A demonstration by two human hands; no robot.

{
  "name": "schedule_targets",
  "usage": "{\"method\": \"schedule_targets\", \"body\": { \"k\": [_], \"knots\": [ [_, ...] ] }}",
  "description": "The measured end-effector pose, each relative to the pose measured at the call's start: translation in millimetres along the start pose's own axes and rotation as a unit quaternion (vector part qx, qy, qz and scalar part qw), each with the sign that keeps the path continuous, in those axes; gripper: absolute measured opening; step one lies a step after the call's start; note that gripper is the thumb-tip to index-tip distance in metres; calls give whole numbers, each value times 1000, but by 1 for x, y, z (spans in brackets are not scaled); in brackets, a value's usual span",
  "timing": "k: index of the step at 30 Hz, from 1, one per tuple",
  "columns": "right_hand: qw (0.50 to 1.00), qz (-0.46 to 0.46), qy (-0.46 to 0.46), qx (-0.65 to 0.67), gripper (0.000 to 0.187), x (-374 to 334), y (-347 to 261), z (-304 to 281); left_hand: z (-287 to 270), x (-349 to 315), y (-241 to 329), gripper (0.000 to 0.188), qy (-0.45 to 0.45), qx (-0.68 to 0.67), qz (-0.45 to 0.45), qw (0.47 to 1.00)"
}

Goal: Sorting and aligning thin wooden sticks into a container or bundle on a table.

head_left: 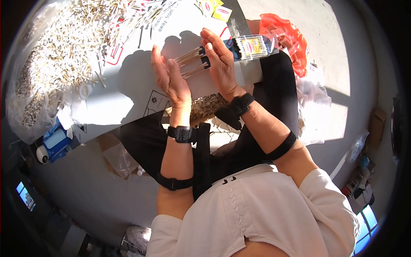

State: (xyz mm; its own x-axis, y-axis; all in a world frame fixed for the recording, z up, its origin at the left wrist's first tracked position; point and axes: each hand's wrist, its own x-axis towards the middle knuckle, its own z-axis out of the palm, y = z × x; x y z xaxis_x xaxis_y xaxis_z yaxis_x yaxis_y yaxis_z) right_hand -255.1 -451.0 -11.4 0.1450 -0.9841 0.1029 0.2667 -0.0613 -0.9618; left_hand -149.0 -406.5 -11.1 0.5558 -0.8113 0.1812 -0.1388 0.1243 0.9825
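Between my raised hands runs a bundle of thin pale sticks (190, 57), which look like wooden cotton swabs. My left hand (173, 81) is cupped at their left ends, thumb against them. My right hand (222, 64) curls around the other end, where dark blue shows beside the sticks. Past the right hand, a clear plastic packet (267, 45) with a yellow label and rows of white-tipped swabs sticks out to the right. How far the sticks reach into the packet is hidden by that hand. Both hands are above the near edge of the white table board (141, 96).
A heap of loose swabs (60, 47) in clear plastic covers the left side of the board. Yellow labels (221, 13) lie at its far edge. A red plastic bag (284, 36) is on the right, and a blue-white package (55, 141) hangs by the left corner. More swabs (207, 106) lie below the board.
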Motion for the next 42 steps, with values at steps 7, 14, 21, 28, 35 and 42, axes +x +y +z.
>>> {"method": "schedule_targets", "body": {
  "k": [7, 14, 21, 28, 35, 42],
  "knots": [
    [997, 53, 8, 55, 34, 2, -5, -6, -5, 6, -2, 40, 0, -3, 31, 1000],
    [997, 71, -4, 29, 28, 0, -8, -29, -12, -1, 22, 14, -115, 360, 178, 908],
    [997, 72, 0, 13, 24, -1, -9, -26, -8, 0, 22, 12, -151, 390, 202, 885],
    [998, 63, 12, 26, 21, -2, -12, -27, -17, -5, 24, 13, -189, 431, 204, 858],
    [998, 54, 11, 30, 27, -4, -11, -21, -10, -1, 15, 37, -104, 313, 143, 933],
    [998, 31, -3, 47, 34, 8, -1, -8, 9, 3, -3, 56, -2, 11, 15, 1000]
  ]
}}
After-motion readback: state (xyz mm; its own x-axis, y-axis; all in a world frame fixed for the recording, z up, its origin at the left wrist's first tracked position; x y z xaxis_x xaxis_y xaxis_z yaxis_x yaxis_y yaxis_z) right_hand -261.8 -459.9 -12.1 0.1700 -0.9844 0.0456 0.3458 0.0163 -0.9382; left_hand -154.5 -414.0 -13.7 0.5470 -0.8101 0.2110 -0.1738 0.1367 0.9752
